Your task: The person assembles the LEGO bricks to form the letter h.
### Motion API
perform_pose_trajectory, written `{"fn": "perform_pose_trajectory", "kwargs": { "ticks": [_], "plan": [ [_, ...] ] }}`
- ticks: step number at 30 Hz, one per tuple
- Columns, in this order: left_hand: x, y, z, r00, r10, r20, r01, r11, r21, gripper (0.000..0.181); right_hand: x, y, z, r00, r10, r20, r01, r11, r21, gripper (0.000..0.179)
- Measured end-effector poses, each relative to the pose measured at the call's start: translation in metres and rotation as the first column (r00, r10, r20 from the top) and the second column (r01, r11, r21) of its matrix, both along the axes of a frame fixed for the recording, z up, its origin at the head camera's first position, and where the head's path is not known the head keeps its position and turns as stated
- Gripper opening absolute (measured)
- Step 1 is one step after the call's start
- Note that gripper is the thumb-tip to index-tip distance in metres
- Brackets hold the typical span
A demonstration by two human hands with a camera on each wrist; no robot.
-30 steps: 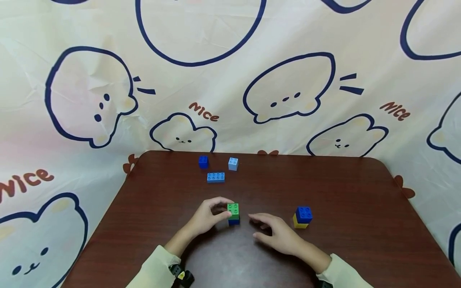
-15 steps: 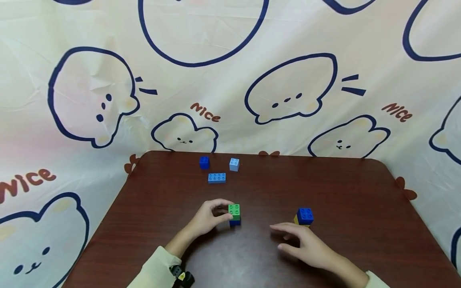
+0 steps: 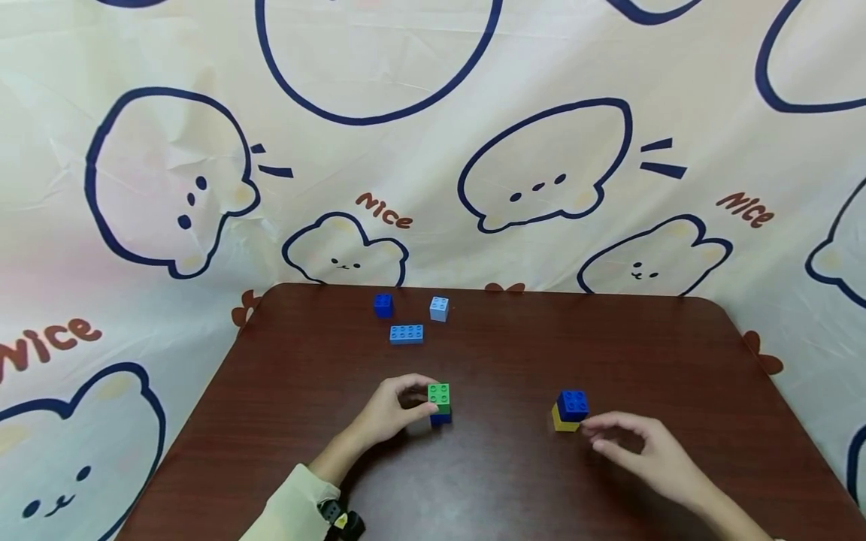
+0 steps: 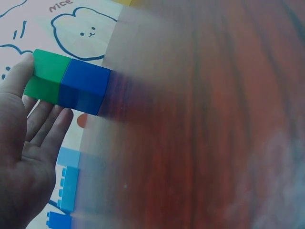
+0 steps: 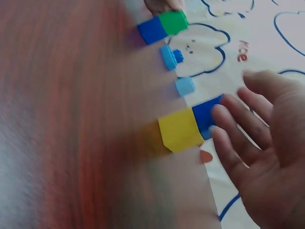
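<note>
My left hand point(image 3: 389, 409) pinches a green building block point(image 3: 438, 396) between thumb and fingers. Under it sits a dark blue block point(image 4: 86, 86), joined to the green one, standing on the table. To the right is a second stack, a blue block point(image 3: 573, 406) on top of a yellow block point(image 3: 564, 421). Beside that stack's right side is my right hand point(image 3: 646, 451), thumb and fingers apart, fingertips close to the blocks. Whether they touch the stack I cannot tell. In the right wrist view the fingers partly cover the blue block point(image 5: 205, 114).
Toward the back of the brown table point(image 3: 501, 353) lie a small dark blue block point(image 3: 383, 305), a light blue block point(image 3: 439, 309) and a longer blue block point(image 3: 407, 334). A printed cloth point(image 3: 433, 165) hangs behind the table.
My right hand has moved right, from near the green and blue stack, past the front of the yellow and blue stack to its right side. The left hand keeps its hold on the green block.
</note>
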State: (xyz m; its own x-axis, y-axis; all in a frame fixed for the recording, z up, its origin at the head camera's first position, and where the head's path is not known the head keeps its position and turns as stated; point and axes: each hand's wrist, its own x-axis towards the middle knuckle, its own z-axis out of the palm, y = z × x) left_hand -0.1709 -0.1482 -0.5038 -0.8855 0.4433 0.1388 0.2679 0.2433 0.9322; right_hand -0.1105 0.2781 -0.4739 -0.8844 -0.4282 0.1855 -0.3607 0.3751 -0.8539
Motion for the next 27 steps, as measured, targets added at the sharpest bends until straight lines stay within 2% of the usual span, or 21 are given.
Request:
{"fn": "perform_pose_trajectory", "kwargs": {
  "ticks": [4, 7, 10, 15, 22, 27],
  "plan": [
    [0.002, 0.0, 0.001, 1.0, 0.016, -0.01, -0.016, 0.999, -0.029, 0.031, -0.006, 0.004, 0.001, 0.975, -0.18, -0.127, 0.182, 0.983, 0.002, 0.018],
    [0.003, 0.001, 0.002, 0.999, 0.025, -0.019, -0.026, 0.998, -0.055, 0.031, -0.012, 0.006, 0.0, 0.959, -0.228, -0.167, 0.224, 0.974, -0.039, 0.024],
    [0.003, 0.001, 0.003, 0.999, 0.037, -0.029, -0.04, 0.996, -0.086, 0.031, -0.02, 0.006, -0.004, 0.966, -0.204, -0.16, 0.195, 0.978, -0.071, 0.039],
    [0.003, 0.001, 0.006, 0.997, 0.038, -0.065, -0.046, 0.99, -0.136, 0.031, -0.032, 0.004, -0.017, 0.991, -0.102, -0.085, 0.097, 0.993, -0.06, 0.061],
    [0.001, 0.008, 0.009, 0.996, 0.013, -0.092, -0.027, 0.988, -0.15, 0.033, -0.04, -0.002, -0.034, 0.998, -0.055, -0.04, 0.054, 0.998, -0.019, 0.058],
    [0.001, 0.01, 0.008, 0.996, 0.003, -0.084, -0.018, 0.985, -0.172, 0.033, -0.041, -0.008, -0.039, 0.997, -0.074, 0.001, 0.074, 0.997, -0.014, 0.051]
  ]
}}
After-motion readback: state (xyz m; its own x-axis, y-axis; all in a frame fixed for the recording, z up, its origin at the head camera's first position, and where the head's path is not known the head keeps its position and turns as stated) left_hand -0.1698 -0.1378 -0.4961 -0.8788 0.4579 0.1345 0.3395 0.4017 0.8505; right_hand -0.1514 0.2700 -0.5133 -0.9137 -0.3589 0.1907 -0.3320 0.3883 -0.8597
